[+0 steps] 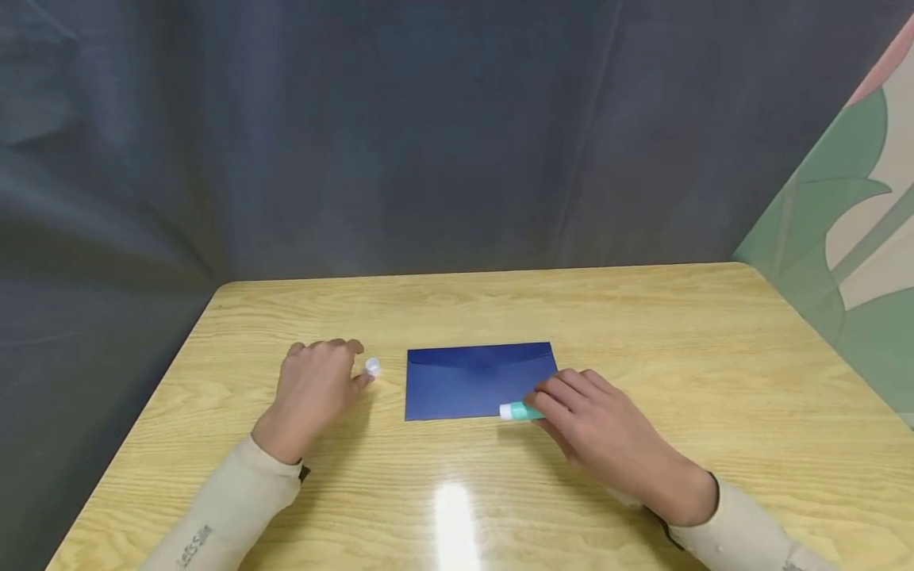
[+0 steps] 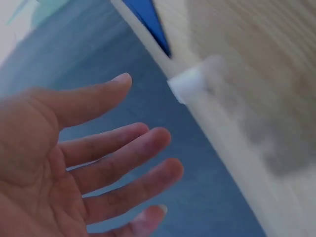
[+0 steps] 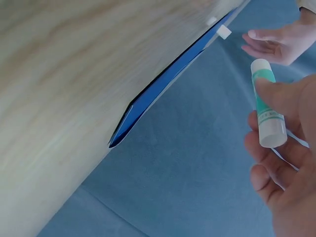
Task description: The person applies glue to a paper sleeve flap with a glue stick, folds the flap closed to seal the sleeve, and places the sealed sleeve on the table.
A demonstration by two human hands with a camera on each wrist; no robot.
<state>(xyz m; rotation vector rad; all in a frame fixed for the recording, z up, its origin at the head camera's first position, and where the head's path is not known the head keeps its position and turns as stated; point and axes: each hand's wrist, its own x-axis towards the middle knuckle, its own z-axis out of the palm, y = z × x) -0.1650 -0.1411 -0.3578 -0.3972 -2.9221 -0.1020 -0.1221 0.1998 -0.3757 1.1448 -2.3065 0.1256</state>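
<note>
In the head view, my right hand grips a green and white glue stick over the lower right of a blue envelope. The right wrist view shows the thumb laid across the glue stick and fingers behind it. To the left of the envelope, a small white cap stands on the table. My left hand is beside that cap, its fingers spread and relaxed. The left wrist view has a gap between those fingers and the cap, with nothing held.
The wooden table has rounded far corners. Behind it hangs a dark curtain, also covering the left side. A wall with painted green leaves runs along the right. Bright light reflects off the table's near part.
</note>
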